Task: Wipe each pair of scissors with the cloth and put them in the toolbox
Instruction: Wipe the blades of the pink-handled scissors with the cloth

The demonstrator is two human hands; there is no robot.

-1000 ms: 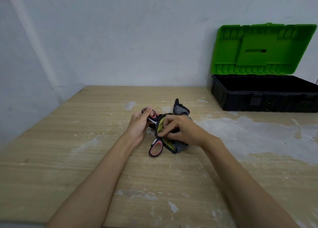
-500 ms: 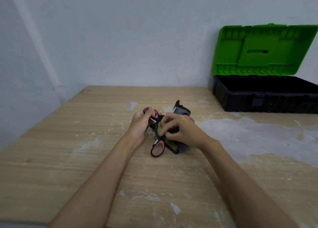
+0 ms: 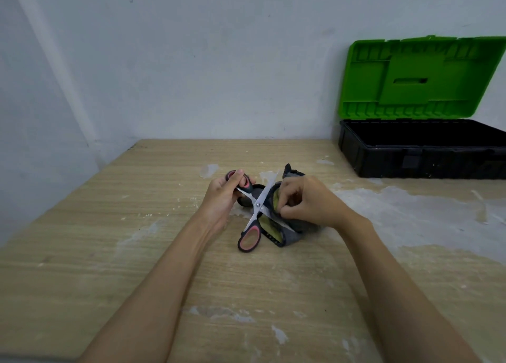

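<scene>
Scissors (image 3: 256, 212) with pink-black handles opened in a cross above our wooden table (image 3: 109, 253), our left hand (image 3: 223, 195) gripping the upper handle, our right hand (image 3: 309, 201) pinching the grey-yellow cloth (image 3: 276, 232) around one blade, open green-lidded toolbox (image 3: 421, 149) far right by the wall.

The scissors (image 3: 256, 210) had silver blades and black handles lined with pink. The cloth (image 3: 276, 227) was dark grey with a yellow-green inner face and a black edge band carrying small pale marks. The toolbox (image 3: 421, 154) had a black body and a bright green lid (image 3: 419, 78). The table (image 3: 109, 253) was pale tan wood grain, blotched with whitish smears and specks. The wall (image 3: 205, 61) was a pale bluish grey.
</scene>
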